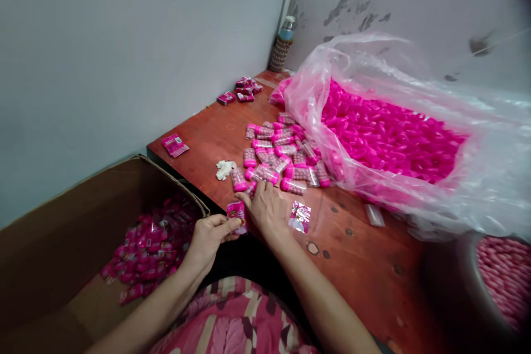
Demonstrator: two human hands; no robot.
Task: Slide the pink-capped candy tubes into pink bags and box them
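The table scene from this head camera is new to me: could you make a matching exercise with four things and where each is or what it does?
Things
1. Left hand
2. Cardboard box
3. Bottle
4. Right hand

Places and states
A. At the far corner of the table, near the walls
B. At the near edge of the pile of tubes
C. Pinching a pink packet
D. On the person's left, with many pink packs inside

Pairs: 1-C, 2-D, 3-A, 4-B
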